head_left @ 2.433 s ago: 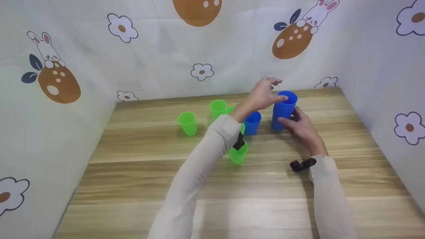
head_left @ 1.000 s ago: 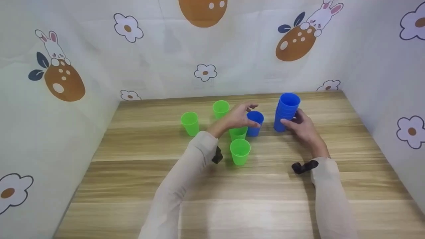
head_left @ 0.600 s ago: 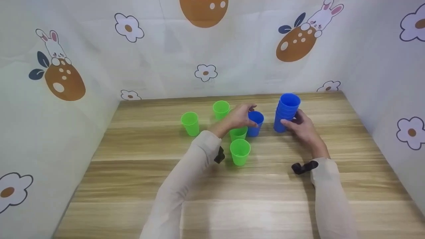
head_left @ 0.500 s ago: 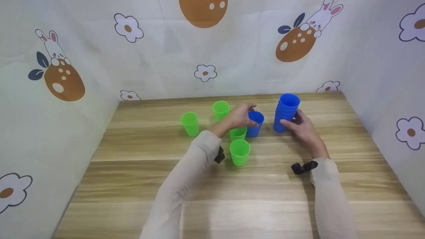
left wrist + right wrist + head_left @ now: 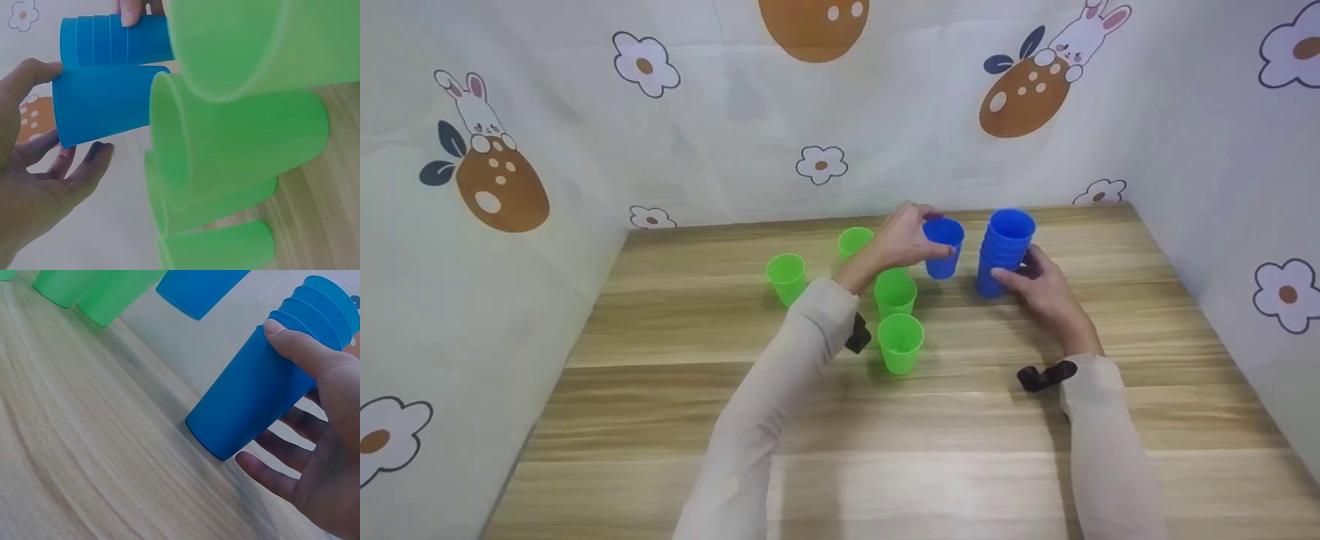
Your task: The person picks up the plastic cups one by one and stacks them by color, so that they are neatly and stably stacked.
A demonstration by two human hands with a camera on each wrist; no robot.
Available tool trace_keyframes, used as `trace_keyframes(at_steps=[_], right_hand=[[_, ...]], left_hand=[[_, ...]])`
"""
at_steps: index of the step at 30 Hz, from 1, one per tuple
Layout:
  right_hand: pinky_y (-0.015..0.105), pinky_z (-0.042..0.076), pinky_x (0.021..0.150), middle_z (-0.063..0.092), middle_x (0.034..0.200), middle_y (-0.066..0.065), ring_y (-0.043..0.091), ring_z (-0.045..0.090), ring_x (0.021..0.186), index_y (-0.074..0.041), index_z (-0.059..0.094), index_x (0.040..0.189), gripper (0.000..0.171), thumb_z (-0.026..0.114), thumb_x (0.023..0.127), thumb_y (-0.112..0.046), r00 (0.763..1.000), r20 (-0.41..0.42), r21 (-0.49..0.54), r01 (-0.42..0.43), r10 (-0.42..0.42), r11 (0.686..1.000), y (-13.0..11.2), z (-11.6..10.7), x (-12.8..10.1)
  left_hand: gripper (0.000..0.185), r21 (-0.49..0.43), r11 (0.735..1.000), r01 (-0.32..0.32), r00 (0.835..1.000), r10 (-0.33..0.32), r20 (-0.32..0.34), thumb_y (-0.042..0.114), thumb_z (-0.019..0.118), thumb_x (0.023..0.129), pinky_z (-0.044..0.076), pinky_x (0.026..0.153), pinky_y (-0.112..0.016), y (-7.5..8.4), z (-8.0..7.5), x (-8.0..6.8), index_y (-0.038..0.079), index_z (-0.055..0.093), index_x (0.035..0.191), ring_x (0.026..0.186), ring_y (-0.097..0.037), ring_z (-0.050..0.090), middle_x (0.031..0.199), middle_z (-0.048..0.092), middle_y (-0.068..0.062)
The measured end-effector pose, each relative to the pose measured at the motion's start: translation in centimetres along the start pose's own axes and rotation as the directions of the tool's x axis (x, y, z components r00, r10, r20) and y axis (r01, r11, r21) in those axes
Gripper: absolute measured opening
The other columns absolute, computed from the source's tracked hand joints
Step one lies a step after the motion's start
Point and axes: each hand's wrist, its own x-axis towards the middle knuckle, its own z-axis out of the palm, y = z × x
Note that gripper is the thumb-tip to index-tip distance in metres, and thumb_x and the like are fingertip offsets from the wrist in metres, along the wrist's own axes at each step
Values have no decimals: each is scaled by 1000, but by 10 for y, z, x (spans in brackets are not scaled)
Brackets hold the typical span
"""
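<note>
- Head view: the left hand (image 5: 901, 241) has its grip wrapped round a single blue cup (image 5: 943, 248), which it holds clear of the table (image 5: 675, 420), just left of the blue stack (image 5: 1002, 251).
- The right hand (image 5: 1039, 291) grasps the blue stack low on its side, thumb on the near face; the stack stands upright on the table towards the back right.
- Four green cups stand upright left of the blue ones: one at the far left (image 5: 785, 278), one at the back (image 5: 853, 245), one in the middle (image 5: 895, 293) and one nearest the person (image 5: 900, 343).
- A patterned cloth with rabbits and flowers (image 5: 817, 163) walls in the table.
- Left wrist view: the thumb and fingers (image 5: 84, 169) of the left hand curl round the single blue cup (image 5: 104, 104); the blue stack (image 5: 112, 39) lies just beyond it, with the other hand's fingertips on it. Green cups (image 5: 236, 140) fill the right of the picture.
- Right wrist view: the right hand (image 5: 323, 439) clasps the blue stack (image 5: 264, 394), thumb (image 5: 292, 343) pressed on its side and fingers round the back; the stack's base sits on the table (image 5: 84, 455). The single blue cup (image 5: 197, 287) hangs above the table, farther off.
</note>
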Motion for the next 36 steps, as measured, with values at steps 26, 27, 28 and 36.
trace_keyframes(at_steps=[26,27,28,36], right_hand=[[58,38,116,33,161,19,40,36,147,-16,18,161,93,70,91,-48,999,34,-34,-31,32,999,0,-3,-1],[58,38,116,32,162,19,40,35,147,-18,17,161,94,69,90,-50,998,37,-39,-39,40,998,0,-3,0],[58,37,117,31,162,19,40,35,148,-18,16,161,94,69,90,-51,998,41,-43,-42,43,998,0,-3,0],[60,31,120,30,163,17,39,32,149,-19,16,161,97,69,89,-55,998,44,-61,-42,44,997,-3,-3,-1]], left_hand=[[74,-49,997,-66,993,61,-102,45,73,86,51,104,-26,79,-30,7,22,43,149,132,-13,51,148,51,2],[73,-51,996,-73,992,67,-109,45,73,87,51,104,-26,82,-30,7,22,43,149,132,-13,51,148,51,2],[73,-53,996,-78,991,71,-114,45,73,86,51,104,-25,84,-29,8,22,43,149,132,-12,51,148,51,2],[72,-78,992,-99,986,87,-145,44,74,86,49,105,-22,100,-12,15,23,45,148,133,-10,50,148,51,5]])
